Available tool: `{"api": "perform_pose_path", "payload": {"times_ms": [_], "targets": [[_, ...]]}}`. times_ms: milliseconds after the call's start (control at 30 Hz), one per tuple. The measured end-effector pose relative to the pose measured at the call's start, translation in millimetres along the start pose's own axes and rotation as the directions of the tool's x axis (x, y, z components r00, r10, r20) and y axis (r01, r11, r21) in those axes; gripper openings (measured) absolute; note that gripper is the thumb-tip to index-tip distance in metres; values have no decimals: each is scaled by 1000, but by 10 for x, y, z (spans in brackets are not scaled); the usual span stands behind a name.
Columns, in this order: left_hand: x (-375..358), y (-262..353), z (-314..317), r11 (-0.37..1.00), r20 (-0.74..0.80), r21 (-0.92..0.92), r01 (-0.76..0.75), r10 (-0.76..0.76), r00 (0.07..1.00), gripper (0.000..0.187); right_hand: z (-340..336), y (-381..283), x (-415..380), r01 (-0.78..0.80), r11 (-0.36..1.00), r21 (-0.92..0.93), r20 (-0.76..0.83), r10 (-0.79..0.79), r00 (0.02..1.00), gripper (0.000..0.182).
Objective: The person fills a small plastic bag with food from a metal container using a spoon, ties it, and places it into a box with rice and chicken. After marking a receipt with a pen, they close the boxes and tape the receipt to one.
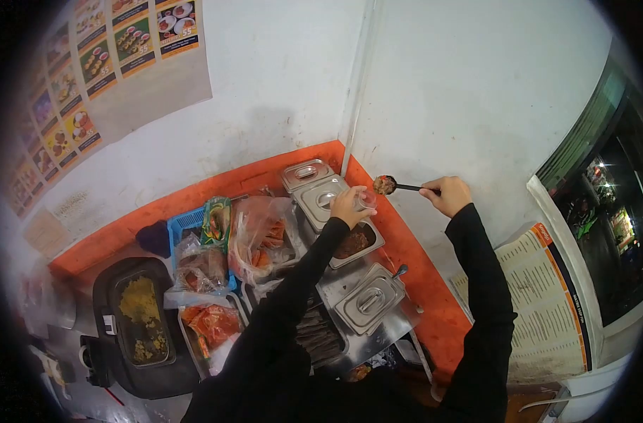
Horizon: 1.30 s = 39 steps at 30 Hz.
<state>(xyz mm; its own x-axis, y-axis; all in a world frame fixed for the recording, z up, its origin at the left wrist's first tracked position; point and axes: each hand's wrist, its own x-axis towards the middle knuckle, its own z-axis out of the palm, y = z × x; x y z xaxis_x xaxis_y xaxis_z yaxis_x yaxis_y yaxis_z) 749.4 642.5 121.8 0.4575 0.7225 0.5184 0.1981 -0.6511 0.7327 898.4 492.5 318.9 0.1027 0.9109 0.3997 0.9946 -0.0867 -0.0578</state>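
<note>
The right hand (446,195) gripped a dark-handled spoon (395,185) — its loaded bowl pointing left, just above the small clear plastic cup (366,199) (pinched in the left hand (348,206)).

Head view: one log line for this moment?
left hand: holds small cup | right hand: holds spoon, loaded, beside cup | open pan below

The lidded containers (369,302) are brushed, shiny metal; the spoon (395,185) has a dark, matt handle. A small cup (367,200) looks like clear plastic. Glossy, crinkled plastic bags (261,236) lie beside a blue plastic basket (187,222). Both sleeves (487,282) are matt black cloth.
</note>
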Motion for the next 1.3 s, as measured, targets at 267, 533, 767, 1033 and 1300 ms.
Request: {"api": "perform_pose_path", "payload": {"times_ms": [267,533,767,1033,1300], "targets": [[85,-180,121,996,6,-91,-4,5,1000,62,-2,-135,62,132,973,-192,143,-105,984,18],[123,-227,198,996,-48,-14,-83,82,995,63,-2,-209,123,182,949,-256,134,-151,979,17],[128,-74,101,999,-37,43,19,-18,999,65,-35,-243,133,226,927,-299,101,-205,974,16],[106,17,12,1000,-74,-17,-1,0,997,69,-97,-249,124,222,917,-330,71,-211,975,16],[182,-143,45,987,-66,134,-84,93,993,71,-117,-232,116,242,922,-303,7,-252,968,15]]}}
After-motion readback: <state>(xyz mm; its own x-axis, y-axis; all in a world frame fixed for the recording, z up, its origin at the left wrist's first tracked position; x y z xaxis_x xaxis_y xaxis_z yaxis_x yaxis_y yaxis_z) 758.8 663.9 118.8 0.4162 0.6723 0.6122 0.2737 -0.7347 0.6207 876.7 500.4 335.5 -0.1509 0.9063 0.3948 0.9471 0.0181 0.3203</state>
